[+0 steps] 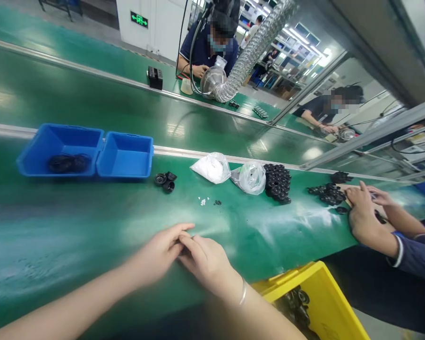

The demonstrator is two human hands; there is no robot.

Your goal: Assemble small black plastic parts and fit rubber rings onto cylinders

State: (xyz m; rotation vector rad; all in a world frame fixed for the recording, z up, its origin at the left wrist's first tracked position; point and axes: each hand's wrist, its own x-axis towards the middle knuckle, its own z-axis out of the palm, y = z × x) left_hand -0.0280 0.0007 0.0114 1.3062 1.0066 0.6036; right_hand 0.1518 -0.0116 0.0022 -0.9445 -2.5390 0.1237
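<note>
My left hand [157,252] and my right hand [210,265] meet over the green bench mat [102,222], fingertips touching. Both are closed in a pinch, and whatever may be between the fingers is hidden. Just beyond them lie a few tiny white pieces [203,202] and a little cluster of tiny black pieces [217,202]. Farther back, several round black plastic parts [168,186] sit together. A clear bag of white pieces [212,169] rests beside a second clear plastic bag [252,178].
Two blue bins [124,156] stand back left, one with black parts [69,163]. Black parts [278,183] are stacked right of the bags. A yellow crate [335,302] holding black parts is at lower right. A co-worker's hands [363,212] work at right; another person [212,47] sits opposite.
</note>
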